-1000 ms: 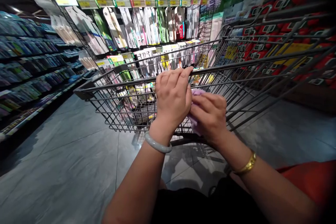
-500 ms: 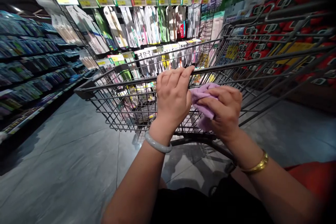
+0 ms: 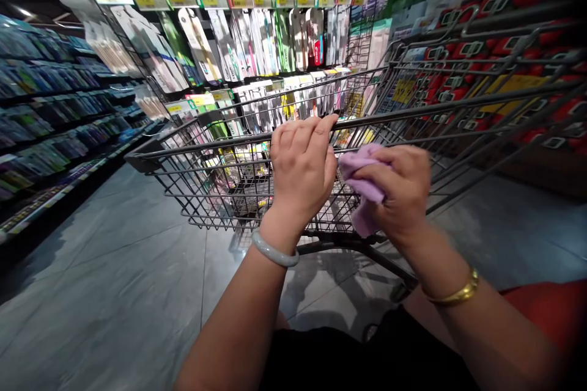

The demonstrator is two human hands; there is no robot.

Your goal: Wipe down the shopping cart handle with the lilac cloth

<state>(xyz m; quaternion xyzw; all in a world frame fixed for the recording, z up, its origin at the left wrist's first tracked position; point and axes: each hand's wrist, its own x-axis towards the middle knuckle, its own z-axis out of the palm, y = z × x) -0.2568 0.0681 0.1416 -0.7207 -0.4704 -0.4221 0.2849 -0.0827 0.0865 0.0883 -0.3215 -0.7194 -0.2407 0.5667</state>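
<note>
My left hand (image 3: 302, 162) is closed over the top rail of a dark wire shopping cart (image 3: 220, 142), its fingertips hidden behind the rail. A grey bangle (image 3: 274, 252) circles that wrist. To the right of it, my right hand (image 3: 401, 189) grips a crumpled purple cloth (image 3: 367, 174) in its fingers. One end of the cloth hangs below the hand, in front of the wire side of the cart. A gold bracelet (image 3: 458, 290) is on the right wrist. The hands are apart, with a small gap between the left thumb and the cloth.
Beyond the cart stands a rack of hanging packaged goods (image 3: 257, 43) with price strips. Shelves (image 3: 50, 104) full of packets line the left aisle. Red packages (image 3: 463, 67) are stacked behind the cart at right. Grey tiled floor (image 3: 114, 281) runs below.
My right hand has moved slightly right, carrying the purple cloth away from my left hand. My left hand has stayed on the rail. The view has shifted a little.
</note>
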